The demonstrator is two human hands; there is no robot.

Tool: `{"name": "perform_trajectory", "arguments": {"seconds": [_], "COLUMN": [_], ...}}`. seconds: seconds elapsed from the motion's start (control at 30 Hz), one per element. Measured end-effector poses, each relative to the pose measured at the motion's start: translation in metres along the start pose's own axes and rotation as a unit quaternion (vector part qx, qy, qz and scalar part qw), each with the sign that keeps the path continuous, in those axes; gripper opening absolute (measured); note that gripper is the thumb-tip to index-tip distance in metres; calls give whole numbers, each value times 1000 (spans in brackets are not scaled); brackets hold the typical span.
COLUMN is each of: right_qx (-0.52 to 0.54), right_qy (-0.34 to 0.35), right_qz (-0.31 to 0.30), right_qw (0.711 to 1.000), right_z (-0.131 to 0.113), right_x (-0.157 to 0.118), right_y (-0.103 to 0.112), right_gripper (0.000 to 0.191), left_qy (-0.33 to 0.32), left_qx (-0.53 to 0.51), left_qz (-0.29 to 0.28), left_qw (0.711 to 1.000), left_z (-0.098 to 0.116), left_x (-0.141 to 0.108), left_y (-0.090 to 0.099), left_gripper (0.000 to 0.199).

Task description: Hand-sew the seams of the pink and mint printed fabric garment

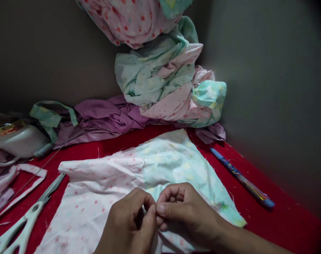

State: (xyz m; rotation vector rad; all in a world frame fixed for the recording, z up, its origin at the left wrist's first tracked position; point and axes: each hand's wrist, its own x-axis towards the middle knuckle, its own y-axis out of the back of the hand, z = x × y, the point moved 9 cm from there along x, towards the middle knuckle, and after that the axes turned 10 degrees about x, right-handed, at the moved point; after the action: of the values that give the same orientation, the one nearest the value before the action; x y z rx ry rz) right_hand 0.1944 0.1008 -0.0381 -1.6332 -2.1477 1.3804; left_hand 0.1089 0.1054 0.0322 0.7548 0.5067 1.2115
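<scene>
A pieced cloth, pink dotted on the left and mint green on the right, lies spread under my hands. A seam runs down where the two prints meet. My left hand pinches thumb and forefinger together over the cloth's near middle. Touching its fingertips, my right hand is also closed in a pinch. Whatever is between the fingers is too small or hidden to make out. White-handled scissors lie at the cloth's left, their blade tips near its folded corner.
A blue pen-like stick lies on the red surface at right. Crumpled pink and green fabric is heaped at the back, beside purple cloth. A white cup and a pink strip are at left. Grey walls stand behind.
</scene>
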Motion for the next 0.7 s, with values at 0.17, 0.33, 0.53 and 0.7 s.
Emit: {"name": "perform_trajectory", "arguments": {"seconds": [0.17,0.33,0.53,0.7], "right_qx": [-4,-10,-5,9], "right_qy": [-14,-16,-24,-44], "right_qz": [18,24,30,28], "right_qw": [1000,1000,999,999], "right_z": [1,0,0,3], "right_x": [-1,-1,-2,-2], "right_y": [-1,-2,1,2], "right_gripper": [14,9,8,10], "left_qy": [54,88,36,-209], "left_qx": [-41,-63,-10,135], "left_qz": [-30,-49,-32,77], "left_qw": [997,993,999,965], "left_z": [-6,-10,-6,23], "left_x": [3,1,-1,-11], "left_y": [-3,-7,-5,3], "left_gripper": [23,25,24,16]}}
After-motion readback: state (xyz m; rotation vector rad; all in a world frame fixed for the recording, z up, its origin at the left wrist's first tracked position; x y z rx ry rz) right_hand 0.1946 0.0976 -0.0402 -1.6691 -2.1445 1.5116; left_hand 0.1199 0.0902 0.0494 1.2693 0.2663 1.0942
